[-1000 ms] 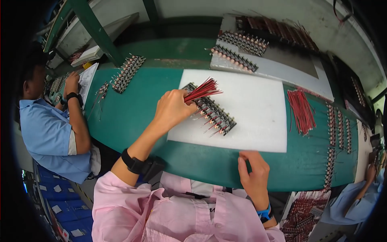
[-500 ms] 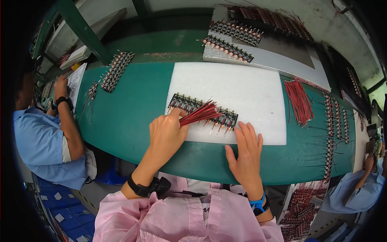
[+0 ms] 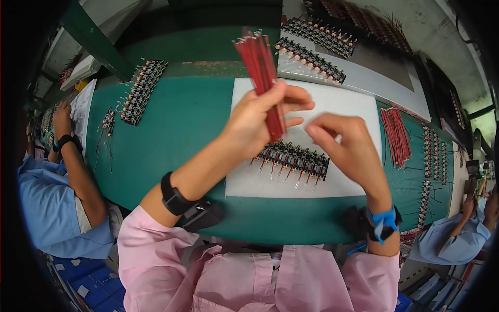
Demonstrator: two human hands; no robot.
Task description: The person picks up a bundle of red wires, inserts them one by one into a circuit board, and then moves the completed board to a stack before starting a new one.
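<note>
My left hand (image 3: 252, 122) is raised over the foam, wrapped round a bundle of thin red wires (image 3: 257, 65). The bundle stands nearly upright, its pale tips pointing away from me. To its right my right hand (image 3: 351, 145) is closed, thumb and fingertips drawn together towards the bundle; whether anything is pinched there I cannot make out. Below both hands a strip of small circuit boards (image 3: 296, 161) lies on a white foam sheet (image 3: 343, 190). Short wires with bare ends stick out from its near edge. The left hand partly covers the strip's left end.
A second red wire bundle (image 3: 396, 138) lies right of the foam on the green table (image 3: 176, 135). More board strips rest at the far left (image 3: 143, 91), on a grey case (image 3: 358, 78) and along the right. People in blue sit on both sides.
My left hand has lifted the wire bundle up and away from the boards, swinging it upright. The right hand has risen from the foam's near edge, and its fingers have curled closed.
</note>
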